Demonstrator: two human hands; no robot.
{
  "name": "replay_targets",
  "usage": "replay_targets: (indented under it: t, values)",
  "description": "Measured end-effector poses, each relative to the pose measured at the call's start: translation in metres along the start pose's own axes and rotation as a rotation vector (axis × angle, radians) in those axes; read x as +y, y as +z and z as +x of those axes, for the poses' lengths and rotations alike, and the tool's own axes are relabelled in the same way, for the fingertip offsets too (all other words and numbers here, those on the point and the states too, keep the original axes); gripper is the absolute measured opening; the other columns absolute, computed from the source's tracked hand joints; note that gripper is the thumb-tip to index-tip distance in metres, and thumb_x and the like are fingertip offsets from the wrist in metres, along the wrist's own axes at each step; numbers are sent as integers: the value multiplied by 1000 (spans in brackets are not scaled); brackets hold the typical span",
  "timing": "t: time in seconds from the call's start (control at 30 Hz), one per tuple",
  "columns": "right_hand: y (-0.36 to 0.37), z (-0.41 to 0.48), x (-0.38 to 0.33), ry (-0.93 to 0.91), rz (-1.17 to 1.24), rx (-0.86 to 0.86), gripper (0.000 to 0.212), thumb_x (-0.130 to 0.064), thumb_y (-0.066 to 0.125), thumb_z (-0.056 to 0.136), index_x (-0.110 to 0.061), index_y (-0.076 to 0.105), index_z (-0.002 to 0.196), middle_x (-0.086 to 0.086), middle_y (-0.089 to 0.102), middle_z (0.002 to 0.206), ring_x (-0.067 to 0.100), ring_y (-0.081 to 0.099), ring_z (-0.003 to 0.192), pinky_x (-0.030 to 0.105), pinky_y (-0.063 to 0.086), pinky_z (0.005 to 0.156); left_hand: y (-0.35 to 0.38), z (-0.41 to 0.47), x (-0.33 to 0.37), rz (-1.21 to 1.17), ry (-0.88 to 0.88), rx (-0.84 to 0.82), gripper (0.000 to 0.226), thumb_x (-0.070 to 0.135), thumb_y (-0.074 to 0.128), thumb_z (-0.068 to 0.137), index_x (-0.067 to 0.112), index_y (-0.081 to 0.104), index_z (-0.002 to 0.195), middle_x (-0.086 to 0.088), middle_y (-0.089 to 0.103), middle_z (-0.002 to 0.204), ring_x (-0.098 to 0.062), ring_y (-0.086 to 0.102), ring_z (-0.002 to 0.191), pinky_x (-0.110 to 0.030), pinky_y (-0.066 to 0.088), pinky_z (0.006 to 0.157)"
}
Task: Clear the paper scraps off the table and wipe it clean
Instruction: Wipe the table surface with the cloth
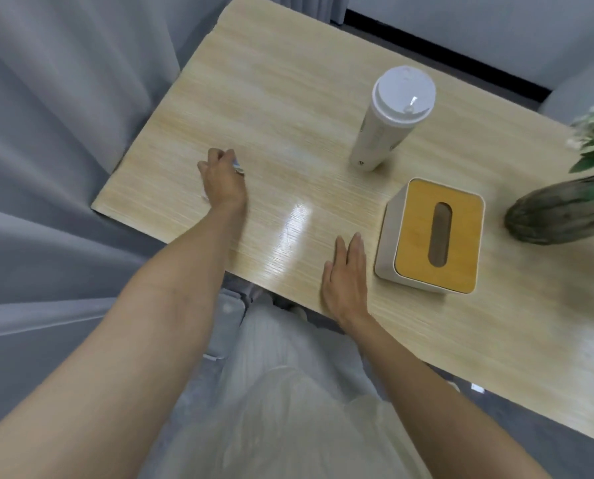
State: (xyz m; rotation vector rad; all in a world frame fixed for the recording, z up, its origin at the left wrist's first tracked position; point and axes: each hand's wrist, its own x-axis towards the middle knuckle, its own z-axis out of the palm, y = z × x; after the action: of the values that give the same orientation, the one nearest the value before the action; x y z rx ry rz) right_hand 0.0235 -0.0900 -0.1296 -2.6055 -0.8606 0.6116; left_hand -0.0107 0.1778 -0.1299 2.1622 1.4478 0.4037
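My left hand [222, 178] lies on the left part of the light wooden table [288, 108], its fingers curled round something small and white, a tissue or paper scrap [237, 167], most of it hidden under the hand. My right hand [347, 276] rests flat on the table near its front edge, fingers straight and together, holding nothing. It sits just left of the tissue box [433, 236]. I see no loose scraps elsewhere on the tabletop.
A tall white lidded cup [388, 122] stands behind the white tissue box with its wooden top. A dark vase [561, 212] with green leaves sits at the right edge. Grey curtains [64, 133] hang to the left. A grey bin [228, 323] stands below the table.
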Motion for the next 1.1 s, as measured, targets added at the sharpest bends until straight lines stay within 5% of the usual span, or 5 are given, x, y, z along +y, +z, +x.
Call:
replay_targets:
  t: [0.33,0.43,0.63,0.87,1.1]
  values:
    - [13,-25,12,14,-104,49,52,-25,21,102,-13,12,152,10,-6,159,26,-7,147,41,2,120,26,-54,16,16,696,-370,49,-19,53,72,9,67,109,-5,60,119,-28,42,94,-38,45,72]
    - [14,-36,3,72,-69,50,52,-25,23,103,-14,9,152,10,-8,159,23,-10,147,38,-3,120,19,-84,7,23,740,-426,53,-19,52,69,12,66,110,0,59,118,-17,36,93,-37,44,71]
    - [27,-67,-18,125,-68,39,55,-22,26,102,-11,5,152,14,-14,158,24,-12,146,35,-8,118,5,-128,-11,68,822,-541,54,-16,56,65,11,66,111,-3,60,117,-24,41,91,-37,45,74]
    - [34,-88,-21,164,-51,51,61,-11,41,97,-8,12,151,18,-9,158,26,-8,147,36,1,120,-12,-161,-25,70,884,-582,45,-10,57,75,13,68,112,-2,61,114,-30,49,97,-37,48,64]
    - [16,-105,-27,159,-55,0,65,-7,45,95,-9,12,150,18,-4,158,27,-3,147,35,5,120,-30,-178,-10,303,860,-797,39,-1,51,84,18,66,115,-1,56,119,-24,49,108,-31,44,76]
